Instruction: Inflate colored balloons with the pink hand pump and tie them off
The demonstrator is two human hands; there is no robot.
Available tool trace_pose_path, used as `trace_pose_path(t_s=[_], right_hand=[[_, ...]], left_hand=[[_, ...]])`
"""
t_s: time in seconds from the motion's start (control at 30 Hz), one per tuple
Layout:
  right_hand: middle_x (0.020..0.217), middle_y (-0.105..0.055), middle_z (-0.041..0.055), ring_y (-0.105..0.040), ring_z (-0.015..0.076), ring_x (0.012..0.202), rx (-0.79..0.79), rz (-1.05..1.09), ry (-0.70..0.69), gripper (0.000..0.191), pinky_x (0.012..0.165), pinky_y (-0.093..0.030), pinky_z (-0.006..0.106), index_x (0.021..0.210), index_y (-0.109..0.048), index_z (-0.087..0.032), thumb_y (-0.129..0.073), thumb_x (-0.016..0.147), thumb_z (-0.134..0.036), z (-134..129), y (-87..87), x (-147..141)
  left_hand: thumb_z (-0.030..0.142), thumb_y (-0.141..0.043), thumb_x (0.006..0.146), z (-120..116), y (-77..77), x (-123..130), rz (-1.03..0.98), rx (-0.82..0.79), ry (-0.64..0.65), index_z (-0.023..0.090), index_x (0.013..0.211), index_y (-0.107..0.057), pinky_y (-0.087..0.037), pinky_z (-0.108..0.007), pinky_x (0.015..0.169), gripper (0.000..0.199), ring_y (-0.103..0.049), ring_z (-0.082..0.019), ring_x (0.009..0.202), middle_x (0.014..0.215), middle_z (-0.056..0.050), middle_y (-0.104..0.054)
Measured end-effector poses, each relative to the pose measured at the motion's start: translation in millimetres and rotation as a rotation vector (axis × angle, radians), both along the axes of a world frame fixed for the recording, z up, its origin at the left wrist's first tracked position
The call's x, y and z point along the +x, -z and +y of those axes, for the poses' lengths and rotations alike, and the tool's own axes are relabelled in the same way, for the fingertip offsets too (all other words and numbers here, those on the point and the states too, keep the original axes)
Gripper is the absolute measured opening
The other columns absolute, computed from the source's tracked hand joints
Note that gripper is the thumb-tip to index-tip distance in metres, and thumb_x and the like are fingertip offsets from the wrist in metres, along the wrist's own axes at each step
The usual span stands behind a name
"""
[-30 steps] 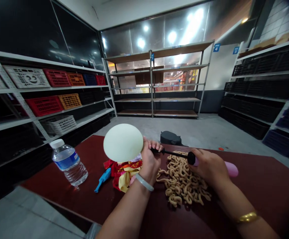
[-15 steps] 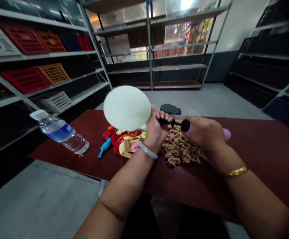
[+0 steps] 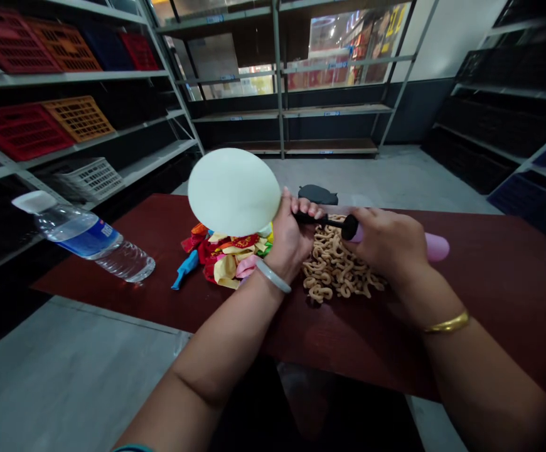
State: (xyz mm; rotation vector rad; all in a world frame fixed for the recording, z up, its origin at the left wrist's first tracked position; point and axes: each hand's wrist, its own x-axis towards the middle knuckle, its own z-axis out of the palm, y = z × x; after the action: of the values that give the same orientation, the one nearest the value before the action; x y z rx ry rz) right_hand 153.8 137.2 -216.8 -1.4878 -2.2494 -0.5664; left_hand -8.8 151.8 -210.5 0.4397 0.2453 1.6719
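Note:
A pale green, inflated balloon (image 3: 234, 191) stands out to the left of my left hand (image 3: 296, 229). The fingers of that hand close around the balloon's neck and the black end of a hand balloon pump; the join itself is hidden. My right hand (image 3: 386, 245) wraps the pump's pink-purple barrel (image 3: 437, 247), whose rounded end sticks out at the right. Between my hands a thin black rod (image 3: 333, 223) shows. Below them lies a heap of tan, curled pieces (image 3: 341, 270). Uninflated balloons (image 3: 226, 267) in several colours are piled under the inflated one.
A water bottle (image 3: 87, 235) with a white cap is at the left of the dark red table (image 3: 329, 336). Beyond the far edge is a dark grey object (image 3: 319, 194). Metal shelves (image 3: 336, 112) stand behind, and coloured crates (image 3: 16, 129) fill shelves at the left.
The camera view has tipped down and shifted slightly, so the table things appear higher and further left. More of the pump's pink end shows past my right hand. Both hands keep their hold.

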Motion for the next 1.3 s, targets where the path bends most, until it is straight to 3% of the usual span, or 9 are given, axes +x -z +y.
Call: trace_pose_path(t_s=[0.13, 0.23, 0.4, 0.53, 0.63, 0.8, 1.03, 1.17, 1.3], right_hand=[[0.092, -0.07, 0.0101, -0.061, 0.0251, 0.075, -0.002, 0.016, -0.004, 0.037, 0.059, -0.03, 0.035, 0.106, -0.062, -0.02, -0.051, 0.084, -0.047, -10.1, -2.1, -12.8], [0.094, -0.071, 0.0089, -0.063, 0.0252, 0.077, -0.021, 0.024, -0.034, 0.038, 0.06, -0.032, 0.034, 0.108, -0.061, -0.021, -0.052, 0.084, -0.049, -8.1, -2.6, -12.2], [0.101, -0.071, 0.0067, -0.064, 0.0247, 0.083, -0.039, 0.064, -0.1, 0.048, 0.063, -0.036, 0.033, 0.117, -0.061, -0.023, -0.057, 0.08, -0.053, 7.5, -0.3, 3.3], [0.097, -0.071, 0.0061, -0.064, 0.0237, 0.081, -0.033, 0.063, -0.079, 0.047, 0.061, -0.035, 0.032, 0.115, -0.062, -0.024, -0.06, 0.077, -0.052, 15.8, 0.6, 19.2], [0.092, -0.071, 0.0049, -0.063, 0.0222, 0.077, -0.013, 0.055, -0.046, 0.044, 0.057, -0.032, 0.031, 0.111, -0.063, -0.025, -0.058, 0.079, -0.054, 15.1, -0.5, 23.5], [0.092, -0.071, 0.0064, -0.063, 0.0233, 0.073, -0.011, 0.004, -0.003, 0.044, 0.056, -0.03, 0.033, 0.11, -0.061, -0.022, -0.059, 0.078, -0.052, 6.9, -1.8, 12.8], [0.093, -0.071, 0.0071, -0.064, 0.0243, 0.079, -0.039, 0.042, -0.028, 0.034, 0.059, -0.033, 0.033, 0.105, -0.06, -0.022, -0.056, 0.082, -0.047, -9.7, -4.5, -14.0], [0.095, -0.071, 0.0053, -0.064, 0.0236, 0.08, -0.064, 0.059, -0.048, 0.034, 0.059, -0.035, 0.032, 0.104, -0.06, -0.023, -0.06, 0.08, -0.048, -12.0, -5.5, -19.3], [0.092, -0.071, 0.0035, -0.066, 0.0234, 0.081, -0.068, 0.086, -0.079, 0.037, 0.06, -0.037, 0.031, 0.105, -0.06, -0.025, -0.057, 0.082, -0.053, -3.7, -2.4, -11.1]], left_hand=[[0.045, -0.057, 0.09, -12.0, 4.6, 20.4, 0.056, -0.025, 0.044, 0.018, 0.059, -0.041, -0.042, -0.026, 0.058, 0.044, -0.044, -0.01, 0.054, 0.057, 0.002, -0.038], [0.047, -0.058, 0.089, -14.7, 1.2, 20.4, 0.063, -0.029, 0.031, 0.018, 0.059, -0.04, -0.042, -0.026, 0.057, 0.044, -0.044, -0.01, 0.053, 0.056, 0.003, -0.039], [0.049, -0.059, 0.087, -6.3, -13.9, -9.7, 0.032, -0.008, -0.092, 0.019, 0.056, -0.035, -0.036, -0.024, 0.049, 0.05, -0.04, -0.009, 0.046, 0.051, 0.004, -0.034], [0.058, -0.054, 0.087, 3.3, -25.6, -46.0, 0.0, -0.022, -0.252, 0.02, 0.052, -0.029, -0.028, -0.025, 0.042, 0.057, -0.032, -0.008, 0.039, 0.046, 0.005, -0.029], [0.058, -0.056, 0.086, 6.4, -27.3, -58.1, -0.012, -0.02, -0.305, 0.02, 0.053, -0.028, -0.026, -0.025, 0.041, 0.057, -0.031, -0.007, 0.038, 0.046, 0.006, -0.029], [0.044, -0.056, 0.091, 2.0, -16.5, -30.7, -0.011, -0.018, -0.257, 0.019, 0.058, -0.033, -0.03, -0.022, 0.046, 0.047, -0.035, -0.007, 0.043, 0.05, 0.006, -0.033], [0.046, -0.052, 0.093, -15.2, 0.9, 21.6, 0.054, -0.01, -0.061, 0.019, 0.059, -0.038, -0.039, -0.025, 0.055, 0.045, -0.042, -0.01, 0.05, 0.054, 0.003, -0.037], [0.044, -0.052, 0.093, -18.1, -0.3, 22.5, 0.057, 0.012, -0.069, 0.018, 0.059, -0.039, -0.038, -0.025, 0.054, 0.044, -0.041, -0.01, 0.05, 0.054, 0.003, -0.037], [0.046, -0.057, 0.089, -11.5, -11.3, 1.1, 0.05, -0.015, -0.101, 0.019, 0.058, -0.035, -0.036, -0.024, 0.05, 0.047, -0.04, -0.009, 0.047, 0.053, 0.004, -0.035]])
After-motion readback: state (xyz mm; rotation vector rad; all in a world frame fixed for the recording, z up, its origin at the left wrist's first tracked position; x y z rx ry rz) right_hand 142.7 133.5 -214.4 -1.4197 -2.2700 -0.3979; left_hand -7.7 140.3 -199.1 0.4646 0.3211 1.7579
